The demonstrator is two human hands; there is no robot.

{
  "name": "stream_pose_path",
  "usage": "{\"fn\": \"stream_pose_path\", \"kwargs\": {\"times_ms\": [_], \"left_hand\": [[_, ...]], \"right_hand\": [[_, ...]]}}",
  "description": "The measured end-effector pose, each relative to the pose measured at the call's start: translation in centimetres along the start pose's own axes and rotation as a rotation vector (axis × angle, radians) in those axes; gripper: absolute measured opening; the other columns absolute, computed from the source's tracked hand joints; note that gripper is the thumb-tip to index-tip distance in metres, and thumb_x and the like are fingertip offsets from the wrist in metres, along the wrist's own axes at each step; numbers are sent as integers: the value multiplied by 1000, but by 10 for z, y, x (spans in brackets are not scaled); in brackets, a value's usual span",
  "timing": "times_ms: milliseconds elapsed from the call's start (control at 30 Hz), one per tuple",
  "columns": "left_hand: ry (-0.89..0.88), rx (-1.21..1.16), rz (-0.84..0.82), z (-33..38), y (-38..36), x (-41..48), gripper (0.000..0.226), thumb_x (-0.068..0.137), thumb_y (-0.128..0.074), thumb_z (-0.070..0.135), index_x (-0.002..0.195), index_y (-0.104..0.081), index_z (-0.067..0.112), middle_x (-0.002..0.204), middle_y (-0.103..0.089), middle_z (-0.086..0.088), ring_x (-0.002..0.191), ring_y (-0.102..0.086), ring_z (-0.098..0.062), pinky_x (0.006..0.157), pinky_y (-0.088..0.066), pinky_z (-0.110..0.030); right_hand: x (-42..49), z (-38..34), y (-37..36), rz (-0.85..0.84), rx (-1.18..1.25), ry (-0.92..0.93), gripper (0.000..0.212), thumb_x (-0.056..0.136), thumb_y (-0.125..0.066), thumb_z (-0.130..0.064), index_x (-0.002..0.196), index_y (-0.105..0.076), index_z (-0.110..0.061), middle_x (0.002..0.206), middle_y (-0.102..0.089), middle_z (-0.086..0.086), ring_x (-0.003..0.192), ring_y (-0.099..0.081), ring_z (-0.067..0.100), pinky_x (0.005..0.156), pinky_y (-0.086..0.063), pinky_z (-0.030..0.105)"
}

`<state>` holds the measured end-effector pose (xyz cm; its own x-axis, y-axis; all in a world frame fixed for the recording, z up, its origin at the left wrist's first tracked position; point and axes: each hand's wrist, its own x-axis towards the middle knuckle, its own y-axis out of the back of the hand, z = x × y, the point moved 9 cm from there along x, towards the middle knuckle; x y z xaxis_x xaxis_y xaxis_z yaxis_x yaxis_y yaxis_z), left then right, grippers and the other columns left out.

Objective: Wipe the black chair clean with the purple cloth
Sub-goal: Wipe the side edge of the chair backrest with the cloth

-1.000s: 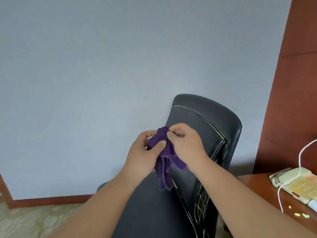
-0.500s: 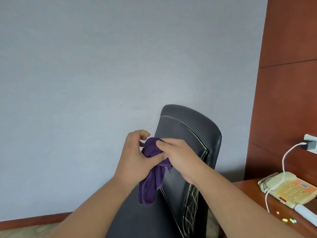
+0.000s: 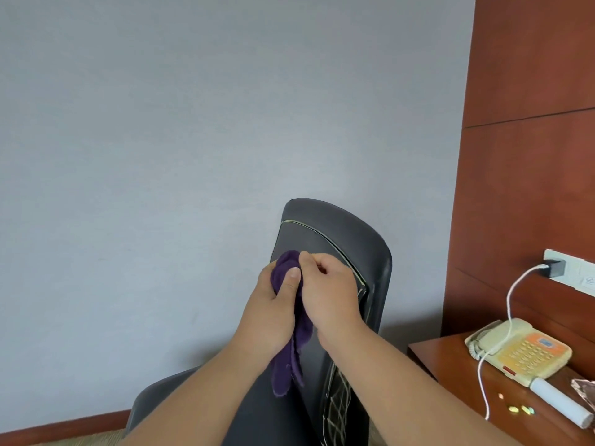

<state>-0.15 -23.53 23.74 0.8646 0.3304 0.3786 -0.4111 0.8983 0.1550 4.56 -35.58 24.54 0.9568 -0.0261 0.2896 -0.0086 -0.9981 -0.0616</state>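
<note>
Both hands meet in front of the chair back, bunching the purple cloth between them. The left hand grasps the cloth from the left, its thumb pressed flat over the gathered top of the fabric. The right hand is curled closed against the cloth from the right, its thumb and fingers pinching the upper fold, knuckles just beside the left thumb. The cloth's rounded bundle pokes out above the hands, and a loose, frayed tail hangs down between the wrists, in front of the lower chair back.

The cloth looks soft and napped, a deep violet, crumpled into folds. Behind it stands the black chair, its backrest smooth and slightly shiny like leather or vinyl, with a rounded top edge and a pale stitched seam outlining an inner panel. Lower down on the backrest a crossed, diamond pattern of light stitching shows. The seat curves out at lower left.

To the right stands a reddish wooden desk carrying a cream telephone with an orange keypad panel. A white cable runs up to a dark plug in a wall socket on wood panelling. The wall behind is plain, matte grey-blue.
</note>
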Motion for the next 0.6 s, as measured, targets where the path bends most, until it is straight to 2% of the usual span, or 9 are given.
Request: {"fn": "stream_pose_path", "kwargs": {"times_ms": [133,233,300,400,500,600], "left_hand": [[-65,-39,-12,2,-5,16,17,95,-55,39,111,-55,43,97,-70,17,89,-68,-4,81,-53,-30],[-136,62,-60,6,-18,31,20,94,-58,40,112,-55,49,99,-69,20,89,-67,-3,77,-53,-27],[-153,135,-120,6,-31,39,23,93,-57,45,115,-52,51,101,-67,21,89,-66,-2,78,-54,-27],[-195,250,-150,6,-49,48,35,92,-55,48,124,-43,47,106,-61,25,95,-60,6,85,-50,-22],[-207,304,-146,7,-61,52,42,91,-56,49,125,-31,48,106,-54,31,94,-55,12,79,-45,-11],[-212,350,-173,5,-70,54,33,92,-55,48,121,-39,47,104,-59,26,92,-57,8,78,-44,-12]], "right_hand": [[24,-33,12,-111,-400,192,25,89,-59,-34,77,-73,-17,74,-71,-6,78,-66,17,71,-53,30],[50,-61,28,-107,-606,310,20,86,-59,-32,73,-72,-23,77,-70,-14,77,-64,7,70,-52,24],[69,-73,38,-100,-690,346,17,87,-58,-28,75,-71,-27,81,-69,-15,79,-64,7,74,-54,27],[91,-76,45,-133,-855,372,16,89,-55,-26,82,-69,-29,87,-67,-13,85,-65,14,77,-55,32],[103,-72,47,-124,-1049,428,16,92,-54,-23,91,-69,-28,95,-61,-8,94,-61,20,79,-53,34],[113,-61,50,-116,-1081,432,26,94,-53,-21,117,-67,-21,118,-54,4,113,-50,25,93,-49,40]]}}
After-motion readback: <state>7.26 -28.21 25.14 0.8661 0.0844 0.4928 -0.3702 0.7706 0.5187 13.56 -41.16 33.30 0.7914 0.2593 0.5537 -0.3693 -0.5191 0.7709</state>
